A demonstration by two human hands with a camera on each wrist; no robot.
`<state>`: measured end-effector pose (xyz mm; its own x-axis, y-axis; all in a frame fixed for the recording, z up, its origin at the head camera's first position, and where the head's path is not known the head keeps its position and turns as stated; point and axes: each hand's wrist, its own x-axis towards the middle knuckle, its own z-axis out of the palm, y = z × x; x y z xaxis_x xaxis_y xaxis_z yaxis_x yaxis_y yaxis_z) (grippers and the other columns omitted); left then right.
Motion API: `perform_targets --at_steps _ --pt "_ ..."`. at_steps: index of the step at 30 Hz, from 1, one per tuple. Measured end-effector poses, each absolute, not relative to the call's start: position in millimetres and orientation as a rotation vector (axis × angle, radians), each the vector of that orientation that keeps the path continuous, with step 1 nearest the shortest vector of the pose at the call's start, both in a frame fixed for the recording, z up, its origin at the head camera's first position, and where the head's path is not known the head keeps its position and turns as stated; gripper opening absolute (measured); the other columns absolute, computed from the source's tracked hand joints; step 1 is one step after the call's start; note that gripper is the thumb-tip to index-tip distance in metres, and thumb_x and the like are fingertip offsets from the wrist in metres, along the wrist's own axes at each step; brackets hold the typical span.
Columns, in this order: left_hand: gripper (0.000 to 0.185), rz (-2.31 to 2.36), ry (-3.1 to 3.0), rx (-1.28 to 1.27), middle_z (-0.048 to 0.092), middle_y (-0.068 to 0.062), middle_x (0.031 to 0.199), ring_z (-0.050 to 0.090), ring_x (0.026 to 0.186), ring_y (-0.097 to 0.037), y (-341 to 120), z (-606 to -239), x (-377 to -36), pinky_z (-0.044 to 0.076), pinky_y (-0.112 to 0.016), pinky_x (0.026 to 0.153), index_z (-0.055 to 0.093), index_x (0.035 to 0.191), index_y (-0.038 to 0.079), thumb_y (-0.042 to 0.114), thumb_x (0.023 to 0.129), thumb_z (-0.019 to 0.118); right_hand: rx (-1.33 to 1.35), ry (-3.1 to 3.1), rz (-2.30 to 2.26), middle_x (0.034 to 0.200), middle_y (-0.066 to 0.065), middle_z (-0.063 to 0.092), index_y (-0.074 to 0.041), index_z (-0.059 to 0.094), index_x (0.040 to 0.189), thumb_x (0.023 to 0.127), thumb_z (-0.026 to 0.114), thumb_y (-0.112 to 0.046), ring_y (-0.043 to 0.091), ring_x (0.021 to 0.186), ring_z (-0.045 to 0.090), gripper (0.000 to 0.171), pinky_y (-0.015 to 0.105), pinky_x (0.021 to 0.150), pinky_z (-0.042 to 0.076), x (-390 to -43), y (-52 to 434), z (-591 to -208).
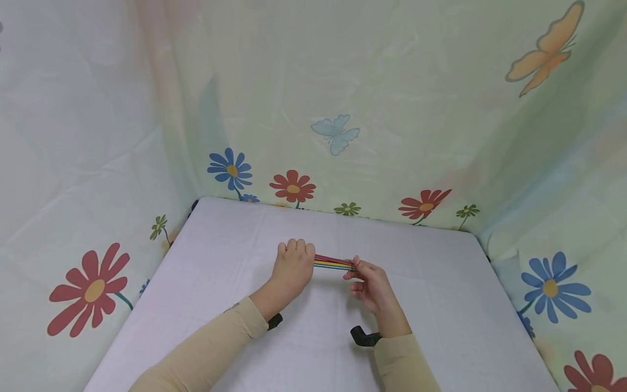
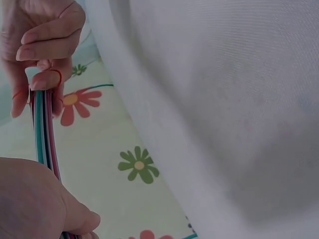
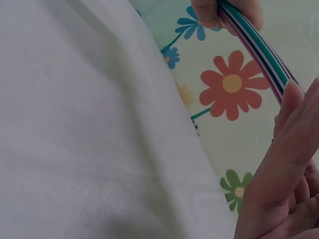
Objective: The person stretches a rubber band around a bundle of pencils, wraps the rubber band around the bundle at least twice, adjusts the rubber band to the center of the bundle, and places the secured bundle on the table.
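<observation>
Above white tabletop, both hands, left and right, pinch opposite ends of coloured sticks.

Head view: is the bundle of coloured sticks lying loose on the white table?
No, the left hand and right hand hold the bundle of coloured sticks between them.

white table cover | flowered curtain | butterfly prints

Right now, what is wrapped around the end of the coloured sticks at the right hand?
A thin red rubber band loops over the right hand fingertip at the end of the bundle of coloured sticks. The left hand covers the other end.
</observation>
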<state>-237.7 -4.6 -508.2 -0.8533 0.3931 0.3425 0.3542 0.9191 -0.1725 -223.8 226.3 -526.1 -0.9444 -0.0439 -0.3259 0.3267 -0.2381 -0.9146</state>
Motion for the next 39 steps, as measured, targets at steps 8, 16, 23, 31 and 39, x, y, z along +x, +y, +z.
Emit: perform_targets --at_steps 8,16,23,31,39 --pt "0.021 0.101 -2.686 -0.542 0.052 -0.005 0.087 0.046 0.082 -0.021 -4.3 -515.1 -238.7 0.028 -0.035 0.069 0.051 0.094 0.012 0.022 0.104 0.067 0.348 2.002 -2.085 0.073 0.003 0.073 -0.010 0.073 0.107 0.103 0.074 -0.033 0.011 0.043 0.053 0.024 0.024 0.047 0.050 -227.0 221.8 -525.6" --pt "0.020 0.067 -2.705 -0.539 0.052 -0.005 0.088 0.047 0.083 -0.021 -2.8 -517.1 -239.0 0.028 -0.035 0.069 0.051 0.095 0.011 0.020 0.104 0.066 0.310 1.928 -2.160 0.066 0.000 0.061 -0.008 0.065 0.103 0.101 0.075 -0.028 0.010 0.045 0.046 0.022 0.022 0.045 0.041 -223.3 220.3 -527.4" --pt "0.022 0.065 -2.736 -0.521 0.054 -0.004 0.088 0.045 0.081 -0.020 -3.4 -516.0 -238.1 0.021 -0.034 0.068 0.052 0.097 0.011 0.023 0.103 0.070 0.196 1.852 -2.215 0.075 0.001 0.068 -0.011 0.057 0.122 0.105 0.061 -0.017 0.011 0.049 0.049 0.019 0.022 0.048 0.043 -217.7 220.2 -528.7" --pt "0.021 0.022 -2.712 -0.491 0.055 -0.005 0.086 0.045 0.078 -0.020 -6.5 -511.8 -240.5 0.019 -0.033 0.068 0.052 0.094 0.010 0.021 0.104 0.068 0.210 1.962 -2.303 0.083 0.003 0.081 -0.009 0.049 0.118 0.105 0.047 -0.005 0.011 0.044 0.048 0.014 0.021 0.047 0.043 -215.7 218.0 -533.1" --pt "0.023 0.039 -2.716 -0.516 0.053 -0.004 0.084 0.043 0.076 -0.018 -8.8 -505.0 -238.1 0.017 -0.033 0.067 0.049 0.091 0.011 0.020 0.106 0.064 0.279 2.361 -2.064 0.089 0.006 0.084 -0.008 0.056 0.116 0.103 0.066 -0.012 0.014 0.041 0.046 0.016 0.025 0.045 0.043 -217.8 213.3 -538.4"
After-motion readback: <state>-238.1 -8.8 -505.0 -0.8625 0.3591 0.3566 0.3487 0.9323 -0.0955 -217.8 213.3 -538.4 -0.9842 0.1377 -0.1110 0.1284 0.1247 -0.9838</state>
